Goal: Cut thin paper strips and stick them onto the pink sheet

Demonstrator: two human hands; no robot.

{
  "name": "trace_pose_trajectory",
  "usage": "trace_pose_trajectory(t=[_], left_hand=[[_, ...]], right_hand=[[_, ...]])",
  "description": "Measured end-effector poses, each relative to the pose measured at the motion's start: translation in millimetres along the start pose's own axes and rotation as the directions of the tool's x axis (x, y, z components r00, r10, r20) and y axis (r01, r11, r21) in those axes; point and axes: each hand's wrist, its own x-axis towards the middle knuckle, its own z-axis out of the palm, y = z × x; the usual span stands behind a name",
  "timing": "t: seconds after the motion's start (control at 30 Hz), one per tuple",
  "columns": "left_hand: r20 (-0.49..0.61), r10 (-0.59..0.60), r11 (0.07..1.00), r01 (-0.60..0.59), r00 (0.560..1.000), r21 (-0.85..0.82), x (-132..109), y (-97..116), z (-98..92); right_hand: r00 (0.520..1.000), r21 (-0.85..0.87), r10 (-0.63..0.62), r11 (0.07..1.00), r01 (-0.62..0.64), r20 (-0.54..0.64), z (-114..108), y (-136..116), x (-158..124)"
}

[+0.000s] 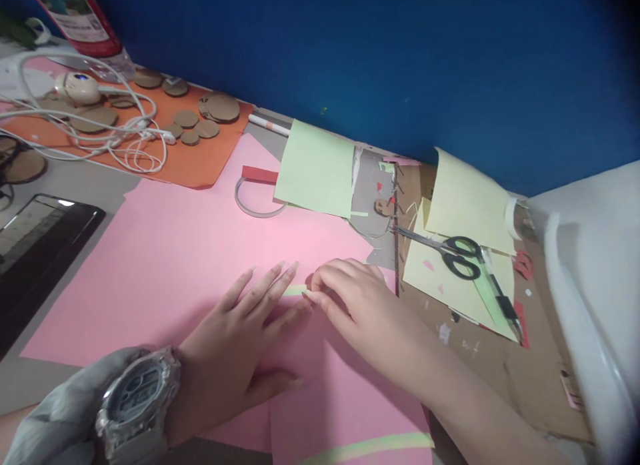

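My left hand (250, 335) lies with fingers spread on a pink paper sheet (185, 241), a watch (137, 398) on its wrist. A narrow pale green paper strip (295, 289) lies on the pink paper by its fingertips. The thumb and forefinger of my right hand (350, 301) pinch the strip's right end. How far the strip runs beneath the hands is hidden. Nearer me, a second pale green strip (380, 445) crosses the lower part of the pink paper.
Scissors (453, 255), a pen (500, 295) and pale yellow paper (470, 205) lie on cardboard at right. Beyond my hands is a light green sheet (317, 168). Orange paper (200, 158) at left carries cardboard discs (220, 108) and white cables (135, 141). A dark-screened device (45, 251) lies left.
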Motion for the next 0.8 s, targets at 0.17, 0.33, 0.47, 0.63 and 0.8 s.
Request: trace_pose_trajectory(t=[0.17, 0.33, 0.47, 0.63, 0.8], left_hand=[[-0.007, -0.012, 1.000, 0.012, 1.000, -0.018, -0.6, 0.3, 0.6], [0.003, 0.006, 1.000, -0.006, 1.000, 0.002, -0.6, -0.3, -0.9], [0.006, 0.011, 1.000, -0.011, 1.000, -0.004, 0.6, 0.5, -2.5], [-0.005, -0.001, 1.000, 0.001, 1.000, -0.007, 3.2, 1.9, -2.4], [0.004, 0.000, 1.000, 0.000, 1.000, -0.006, 2.6, 1.7, -2.2]], right_hand=[[1.000, 0.019, 0.006, 1.000, -0.006, -0.008, 0.2, 1.3, -0.3], [0.998, -0.028, 0.038, 0.999, -0.039, -0.047, 2.5, 4.1, 0.7], [0.998, -0.023, 0.054, 0.998, -0.055, -0.045, 4.2, 5.6, 2.1], [0.997, 0.092, 0.058, 0.994, -0.054, -0.047, 5.6, 4.4, 1.7], [0.996, 0.123, 0.077, 0.990, -0.073, -0.033, 5.0, 2.6, 1.6]])
